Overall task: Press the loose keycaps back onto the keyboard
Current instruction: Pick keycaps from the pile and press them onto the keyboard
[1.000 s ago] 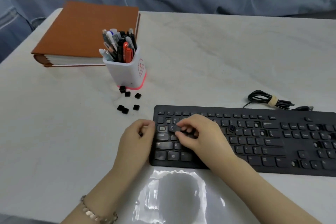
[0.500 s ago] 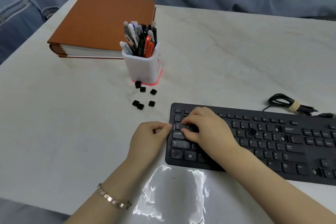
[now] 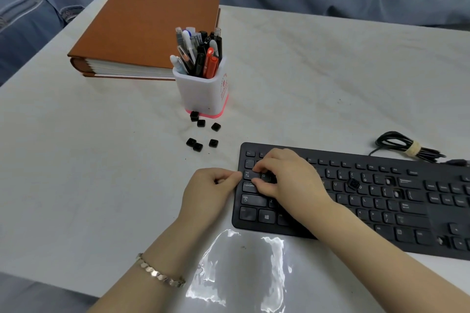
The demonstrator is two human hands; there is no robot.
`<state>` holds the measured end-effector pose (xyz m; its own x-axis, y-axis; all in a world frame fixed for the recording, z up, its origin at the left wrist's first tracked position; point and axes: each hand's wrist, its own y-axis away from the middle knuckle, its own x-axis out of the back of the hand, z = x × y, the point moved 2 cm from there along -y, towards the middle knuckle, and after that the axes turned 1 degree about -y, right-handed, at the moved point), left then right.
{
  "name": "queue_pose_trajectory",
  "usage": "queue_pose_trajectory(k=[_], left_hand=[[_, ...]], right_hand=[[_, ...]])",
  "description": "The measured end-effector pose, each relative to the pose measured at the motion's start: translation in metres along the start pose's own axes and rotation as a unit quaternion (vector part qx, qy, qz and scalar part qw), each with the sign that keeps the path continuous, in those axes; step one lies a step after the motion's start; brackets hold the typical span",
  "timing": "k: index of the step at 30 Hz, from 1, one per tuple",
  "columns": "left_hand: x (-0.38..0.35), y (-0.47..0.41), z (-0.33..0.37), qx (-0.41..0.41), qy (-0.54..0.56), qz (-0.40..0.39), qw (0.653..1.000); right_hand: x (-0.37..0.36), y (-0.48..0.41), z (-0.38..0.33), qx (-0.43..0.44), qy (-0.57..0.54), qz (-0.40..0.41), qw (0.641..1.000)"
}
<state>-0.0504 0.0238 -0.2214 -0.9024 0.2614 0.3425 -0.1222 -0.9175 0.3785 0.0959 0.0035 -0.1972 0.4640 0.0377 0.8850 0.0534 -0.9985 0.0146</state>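
Keyboard (image 3: 368,208) black, sockets (image 3: 388,181) bare; left hand (image 3: 208,193) curled empty at its edge, right hand (image 3: 287,178) pinches Q keycap (image 3: 265,176).

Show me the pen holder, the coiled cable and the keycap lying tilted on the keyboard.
pen holder (image 3: 201,94): head view, white front wall.
coiled cable (image 3: 413,149): head view, its pale tie.
tilted keycap (image 3: 353,184): head view, its top.
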Motion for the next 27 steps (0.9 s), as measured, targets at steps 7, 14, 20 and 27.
queue_pose_trajectory(k=[7, 14, 20, 27], left_hand=[[-0.001, 0.0, 0.002, 0.008, -0.016, 0.004, 1.0], [-0.003, -0.013, 0.007, 0.036, -0.079, -0.008, 0.996], [-0.005, -0.005, 0.013, 0.03, -0.137, 0.019, 0.99], [0.003, 0.011, 0.027, 0.15, 0.341, 0.015, 0.928]], right_hand=[[0.004, -0.004, -0.009, -0.007, 0.057, -0.044, 0.997], [0.002, -0.003, -0.001, -0.063, -0.049, -0.033, 0.996], [-0.004, 0.001, 0.001, -0.056, -0.064, -0.003, 0.996], [-0.002, 0.019, 0.008, -0.023, -0.128, 0.034, 0.991]])
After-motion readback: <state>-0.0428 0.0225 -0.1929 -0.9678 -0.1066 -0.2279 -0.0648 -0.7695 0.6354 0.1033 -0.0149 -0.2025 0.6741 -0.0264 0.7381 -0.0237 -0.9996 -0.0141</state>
